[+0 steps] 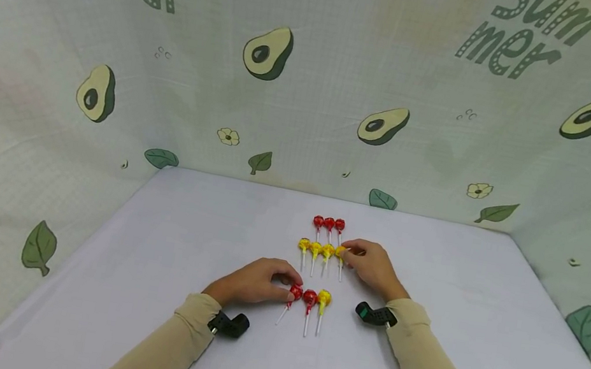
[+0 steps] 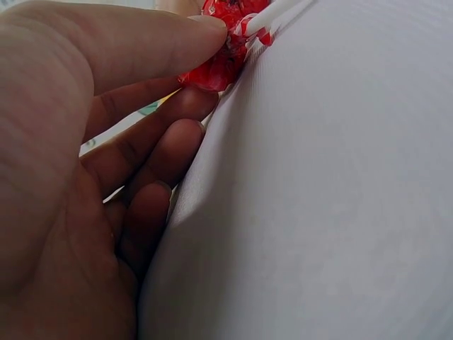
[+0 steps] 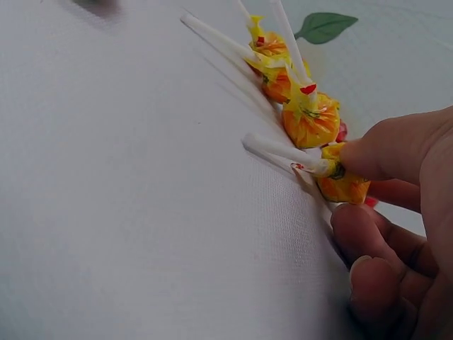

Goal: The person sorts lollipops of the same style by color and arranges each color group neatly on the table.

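My left hand [image 1: 263, 280] pinches a red-wrapped lollipop [image 1: 296, 292] by its head, between thumb and fingers. Its white stick slants toward the near left. In the left wrist view, the thumb lies over the red wrapper [image 2: 212, 74] close to the table. Farther back, my right hand [image 1: 372, 267] holds the rightmost yellow lollipop [image 1: 341, 253] in a row, thumb on its head. The right wrist view shows this yellow head [image 3: 343, 185] under the thumb, its stick pointing away from the palm. Just right of the left hand lie another red lollipop [image 1: 310, 298] and a yellow one [image 1: 324, 299].
Beside the right hand's lollipop, more yellow lollipops [image 1: 315, 249] lie side by side. Behind them is a row of three red lollipops [image 1: 329, 223]. A white cloth covers the table [image 1: 181, 211], and a printed curtain [image 1: 313, 148] hangs along its back and sides.
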The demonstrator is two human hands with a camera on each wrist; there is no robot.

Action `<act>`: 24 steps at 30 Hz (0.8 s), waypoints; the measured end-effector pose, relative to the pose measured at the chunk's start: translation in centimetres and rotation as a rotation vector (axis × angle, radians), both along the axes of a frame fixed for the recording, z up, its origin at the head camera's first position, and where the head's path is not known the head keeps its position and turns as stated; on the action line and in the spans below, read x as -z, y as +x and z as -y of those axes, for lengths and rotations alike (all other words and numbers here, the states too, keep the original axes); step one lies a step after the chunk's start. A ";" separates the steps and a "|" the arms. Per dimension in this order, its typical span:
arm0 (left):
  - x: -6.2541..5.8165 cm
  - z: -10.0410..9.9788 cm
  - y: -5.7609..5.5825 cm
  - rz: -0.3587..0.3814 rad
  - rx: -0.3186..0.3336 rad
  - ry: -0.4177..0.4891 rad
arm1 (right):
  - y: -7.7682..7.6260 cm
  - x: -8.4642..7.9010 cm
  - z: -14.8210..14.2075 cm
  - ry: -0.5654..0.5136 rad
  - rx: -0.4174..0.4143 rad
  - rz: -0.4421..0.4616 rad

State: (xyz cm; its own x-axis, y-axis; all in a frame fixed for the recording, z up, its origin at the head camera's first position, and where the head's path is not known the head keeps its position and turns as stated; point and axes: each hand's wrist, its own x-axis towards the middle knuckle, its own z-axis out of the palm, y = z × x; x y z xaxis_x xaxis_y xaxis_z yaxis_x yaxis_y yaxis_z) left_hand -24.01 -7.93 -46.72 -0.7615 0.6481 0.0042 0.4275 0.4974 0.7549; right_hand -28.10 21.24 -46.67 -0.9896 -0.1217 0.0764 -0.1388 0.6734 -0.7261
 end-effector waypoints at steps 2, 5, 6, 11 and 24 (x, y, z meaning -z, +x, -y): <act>0.0 -0.1 0.0 -0.001 0.002 0.005 | 0.1 0.0 -0.1 -0.001 0.008 -0.004; 0.1 -0.2 0.0 0.002 0.001 0.008 | 0.4 -0.1 -0.2 -0.003 0.019 -0.011; 0.1 -0.3 0.0 0.000 0.000 0.008 | 0.5 -0.2 -0.3 -0.002 0.021 -0.017; 0.3 -0.6 -0.2 -0.019 0.001 0.007 | 0.5 -0.2 -0.6 0.001 0.031 -0.038; 0.7 -0.2 -0.4 -0.023 -0.009 0.003 | 0.5 0.2 -0.3 0.009 0.014 -0.051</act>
State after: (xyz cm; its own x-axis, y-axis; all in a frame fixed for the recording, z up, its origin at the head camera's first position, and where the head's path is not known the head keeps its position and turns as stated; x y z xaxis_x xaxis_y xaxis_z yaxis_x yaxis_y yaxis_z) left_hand -24.45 -7.72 -47.41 -0.7668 0.6415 0.0234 0.4403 0.4990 0.7464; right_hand -27.64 21.57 -46.85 -0.9861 -0.1088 0.1260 -0.1662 0.6822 -0.7120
